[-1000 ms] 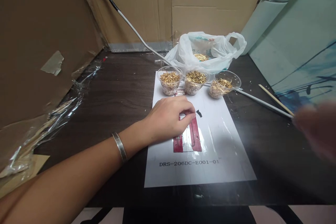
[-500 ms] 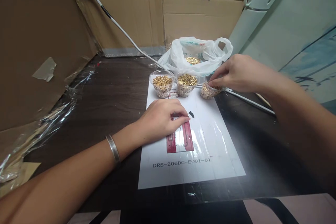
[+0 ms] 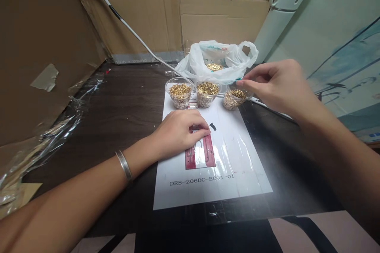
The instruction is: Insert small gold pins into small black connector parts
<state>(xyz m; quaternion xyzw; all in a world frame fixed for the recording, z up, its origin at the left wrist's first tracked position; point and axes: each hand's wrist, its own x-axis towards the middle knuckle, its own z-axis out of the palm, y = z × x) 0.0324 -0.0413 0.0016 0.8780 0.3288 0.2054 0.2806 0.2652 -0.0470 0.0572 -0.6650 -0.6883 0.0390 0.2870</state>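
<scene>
My left hand (image 3: 185,132) rests on the printed sheet (image 3: 237,184), above its red-and-white picture (image 3: 210,154). Its thumb and forefinger are pinched together; whatever they hold is too small or hidden to make out. Over the rim of the right clear plastic cup (image 3: 233,102), my right hand (image 3: 274,85) is closed in a pinch, and I cannot see what is between the fingertips. That cup holds many small gold-coloured metal pins (image 3: 238,93). Two more clear cups of similar pins, a left cup (image 3: 180,97) and a middle cup (image 3: 207,97), stand beside it.
Behind the cups lies an open white plastic bag (image 3: 198,67) with longer gold pins (image 3: 214,67) inside. A white cable (image 3: 139,39) crosses the back of the dark table (image 3: 127,99). Cardboard walls (image 3: 142,19) enclose the back and left. A black scrap (image 3: 213,127) lies on the sheet.
My right hand has lifted from inside the right cup to its rim, uncovering the pins. The left hand keeps its place on the sheet. The whole view has shifted slightly.
</scene>
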